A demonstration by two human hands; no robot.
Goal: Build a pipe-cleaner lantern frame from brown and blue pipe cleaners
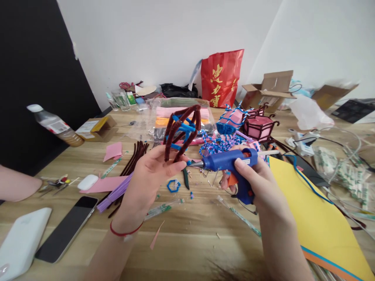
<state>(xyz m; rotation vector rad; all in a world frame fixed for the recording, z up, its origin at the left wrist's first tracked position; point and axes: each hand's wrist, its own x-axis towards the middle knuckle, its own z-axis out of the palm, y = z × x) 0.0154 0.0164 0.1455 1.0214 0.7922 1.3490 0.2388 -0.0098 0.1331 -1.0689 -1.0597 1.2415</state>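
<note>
My left hand (159,168) holds up a frame (183,130) bent from brown and blue pipe cleaners. Wrapped round a blue hot glue gun (224,160) is my right hand (258,175), fingers near its orange trigger. The gun's metal nozzle points left and meets the frame's lower corner, close to my left fingertips; whether glue is coming out I cannot tell. Under the hands, a blue hexagon ring (174,185) lies on the table beside dark-handled pliers (185,178), partly hidden. Brown pipe cleaners (133,156) and a purple bundle (115,192) lie left of my left wrist.
Pink lantern-like pieces (259,127) stand behind the glue gun. Yellow sheets (307,203) lie at right, with a cable across them. A phone (68,228), a white power bank (26,238) and a bottle (55,125) are at left. Another person's arm (17,183) rests there.
</note>
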